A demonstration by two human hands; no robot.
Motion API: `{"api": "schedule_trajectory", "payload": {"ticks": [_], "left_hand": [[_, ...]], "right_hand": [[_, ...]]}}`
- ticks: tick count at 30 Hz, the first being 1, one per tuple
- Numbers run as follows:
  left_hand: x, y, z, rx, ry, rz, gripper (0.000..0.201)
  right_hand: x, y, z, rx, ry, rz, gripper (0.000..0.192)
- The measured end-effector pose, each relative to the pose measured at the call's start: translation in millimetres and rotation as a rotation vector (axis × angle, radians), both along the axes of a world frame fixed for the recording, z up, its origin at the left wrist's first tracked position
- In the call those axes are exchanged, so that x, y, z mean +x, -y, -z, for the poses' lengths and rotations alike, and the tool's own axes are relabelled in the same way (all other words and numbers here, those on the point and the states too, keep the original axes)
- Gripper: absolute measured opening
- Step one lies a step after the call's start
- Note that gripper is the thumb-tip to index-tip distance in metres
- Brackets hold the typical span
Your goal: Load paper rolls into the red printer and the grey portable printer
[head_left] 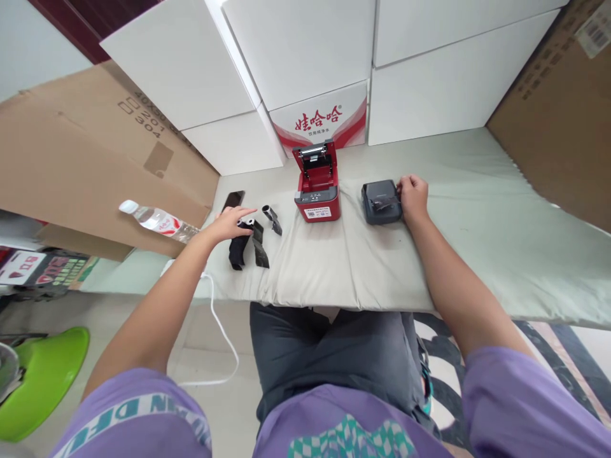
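Note:
My left hand (230, 224) reaches over the left part of the covered table, index finger stretched out and thumb apart. Under it stand dark rolls: a black roll (237, 250) and a second roll (258, 245) with a loose black strip. A third small roll (272, 218) lies just to the right, its black tail hanging out. My right hand (414, 193) has its fingers curled against the right side of a dark grey boxy device (382, 202), with crumpled black film on its top. Between the hands a red label printer (318, 191) stands with its lid raised.
A dark phone (233, 200) lies behind my left hand. A water bottle (160, 222) leans beside a cardboard box (109, 152). White boxes (300, 44) form a wall behind. Another cardboard box (558, 114) stands right. A white cable (224, 331) hangs over the front edge.

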State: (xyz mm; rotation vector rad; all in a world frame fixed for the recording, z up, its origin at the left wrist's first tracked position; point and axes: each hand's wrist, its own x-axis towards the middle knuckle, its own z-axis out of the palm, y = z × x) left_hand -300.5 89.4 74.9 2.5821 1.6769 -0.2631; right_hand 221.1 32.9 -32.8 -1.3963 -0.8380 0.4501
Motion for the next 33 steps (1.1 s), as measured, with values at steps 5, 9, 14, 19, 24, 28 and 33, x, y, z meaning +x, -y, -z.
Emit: {"api": "schedule_trajectory", "payload": {"ticks": [5,9,14,19,24,28,33], "left_hand": [[2.0,-4.9,7.2,-0.006,0.207,0.181,0.039],[1.7,-5.1,3.6,-0.042,0.513,0.107,0.041],[14.0,-3.1,-8.4,-0.007,0.901,-0.221,0.042],[50.7,-11.2,-27.6,-0.04,1.459,-0.374,0.041],[90.7,-18.1,-42.3,-0.199,1.739,-0.395,0.023],[116.5,-16.0,-47.1,-0.325,1.672,-0.288,0.026],[155.5,-13.1,-39.8,-0.399,1.55,-0.293,0.022]], "right_hand": [[-2.6,3.0,-4.7,-0.008,-0.01,-0.001,0.034],[-3.3,4.1,-6.4,0.0,-0.02,-0.003,0.032],[-2.8,3.0,-5.5,-0.013,-0.005,-0.003,0.033],[-2.1,2.3,-3.9,-0.004,-0.006,-0.006,0.032],[-2.4,3.7,-4.9,-0.019,0.002,-0.002,0.034],[-2.3,3.9,-3.3,-0.019,0.02,0.0,0.037],[-1.9,2.9,-1.7,-0.037,0.018,-0.002,0.037]]}}
